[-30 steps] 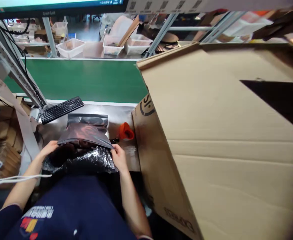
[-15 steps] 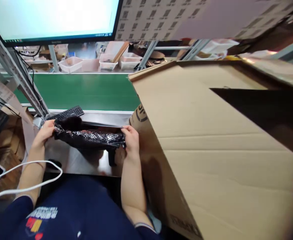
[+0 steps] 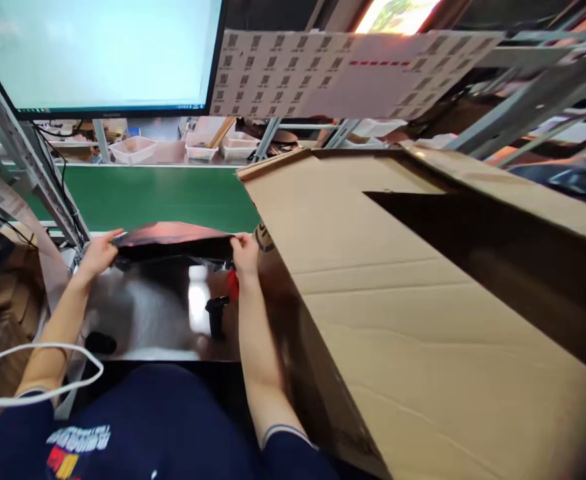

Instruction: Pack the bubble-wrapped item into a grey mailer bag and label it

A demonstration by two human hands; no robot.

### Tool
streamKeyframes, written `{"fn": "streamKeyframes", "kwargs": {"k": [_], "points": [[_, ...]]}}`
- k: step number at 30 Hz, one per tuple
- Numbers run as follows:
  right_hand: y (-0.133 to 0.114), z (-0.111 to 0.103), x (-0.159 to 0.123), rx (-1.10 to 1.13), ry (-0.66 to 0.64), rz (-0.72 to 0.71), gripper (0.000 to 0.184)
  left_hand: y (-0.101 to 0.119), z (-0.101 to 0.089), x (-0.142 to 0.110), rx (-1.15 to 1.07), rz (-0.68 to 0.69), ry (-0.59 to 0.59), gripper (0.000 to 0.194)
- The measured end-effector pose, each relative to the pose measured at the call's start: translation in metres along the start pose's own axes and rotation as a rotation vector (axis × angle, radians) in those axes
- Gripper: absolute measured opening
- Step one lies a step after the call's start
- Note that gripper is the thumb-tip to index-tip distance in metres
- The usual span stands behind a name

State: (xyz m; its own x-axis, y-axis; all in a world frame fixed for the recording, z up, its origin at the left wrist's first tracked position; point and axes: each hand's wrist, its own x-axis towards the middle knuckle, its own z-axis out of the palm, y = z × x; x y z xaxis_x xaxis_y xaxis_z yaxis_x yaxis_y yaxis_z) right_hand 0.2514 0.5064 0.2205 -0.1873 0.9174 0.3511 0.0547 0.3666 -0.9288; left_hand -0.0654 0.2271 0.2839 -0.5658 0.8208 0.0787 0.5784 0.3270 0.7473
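A black plastic bag (image 3: 173,250) is stretched between my two hands above the metal worktop (image 3: 157,313). Its far side shows a shiny pinkish sheen. My left hand (image 3: 99,255) pinches the bag's left corner, its index finger pointing along the edge. At the right corner, my right hand (image 3: 246,253) grips the bag between thumb and fingers. Just below the right hand, a black handle-shaped device (image 3: 217,316), apparently a scanner, stands near a small red part (image 3: 233,285). What the bag holds, if anything, cannot be seen.
A large open cardboard box (image 3: 373,320) fills the right side, close to my right forearm. Behind the worktop runs a green conveyor belt (image 3: 157,197). A monitor (image 3: 103,57) hangs above left. A black mouse (image 3: 101,343) lies front left; a white cable (image 3: 80,387) crosses my left forearm.
The bag has been turned and spread flatter, moving slightly away from me; its far side now covers the keyboard. Both hands keep hold. The camera view has tilted up and shifted right.
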Motion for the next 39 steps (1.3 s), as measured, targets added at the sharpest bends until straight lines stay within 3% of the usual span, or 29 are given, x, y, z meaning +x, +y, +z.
{"fn": "streamKeyframes", "kwargs": {"k": [2, 5, 7, 10, 12, 14, 17, 19, 22, 27, 33, 39], "points": [[0.044, -0.01, -0.053, -0.153, -0.007, 0.138, 0.018, -0.043, 0.045, -0.042, 0.16, -0.039, -0.046, 0.076], [0.091, -0.018, -0.132, -0.382, -0.093, 0.328, 0.014, -0.096, 0.117, -0.103, 0.39, -0.253, -0.135, 0.074], [0.107, -0.025, -0.178, -0.453, -0.13, 0.409, 0.017, -0.12, 0.154, -0.137, 0.452, -0.385, -0.204, 0.072], [0.11, -0.032, -0.242, -0.59, -0.121, 0.405, 0.039, -0.141, 0.183, -0.176, 0.407, -0.523, -0.184, 0.072], [0.107, -0.026, -0.28, -0.65, -0.221, 0.245, 0.045, -0.149, 0.191, -0.192, 0.277, -0.578, -0.124, 0.075], [0.103, -0.005, -0.31, -0.622, -0.508, 0.016, 0.039, -0.155, 0.196, -0.199, 0.057, -0.648, -0.088, 0.074], [0.102, 0.051, -0.332, -0.508, -0.971, -0.23, 0.039, -0.162, 0.203, -0.199, -0.21, -0.752, -0.082, 0.046], [0.102, 0.087, -0.331, -0.512, -1.109, -0.299, 0.042, -0.165, 0.204, -0.198, -0.271, -0.771, -0.071, 0.028], [0.104, 0.116, -0.321, -0.584, -1.104, -0.262, 0.036, -0.168, 0.2, -0.203, -0.365, -0.78, -0.017, 0.022], [0.103, 0.111, -0.33, -0.592, -1.03, -0.1, 0.021, -0.169, 0.191, -0.226, -0.553, -0.788, 0.024, 0.039], [0.092, 0.123, -0.357, -0.325, -0.976, -0.155, 0.021, -0.17, 0.189, -0.245, -0.662, -0.77, 0.069, 0.049], [0.086, 0.135, -0.356, -0.31, -1.005, -0.173, 0.018, -0.168, 0.183, -0.239, -0.68, -0.693, 0.01, 0.035]]}}
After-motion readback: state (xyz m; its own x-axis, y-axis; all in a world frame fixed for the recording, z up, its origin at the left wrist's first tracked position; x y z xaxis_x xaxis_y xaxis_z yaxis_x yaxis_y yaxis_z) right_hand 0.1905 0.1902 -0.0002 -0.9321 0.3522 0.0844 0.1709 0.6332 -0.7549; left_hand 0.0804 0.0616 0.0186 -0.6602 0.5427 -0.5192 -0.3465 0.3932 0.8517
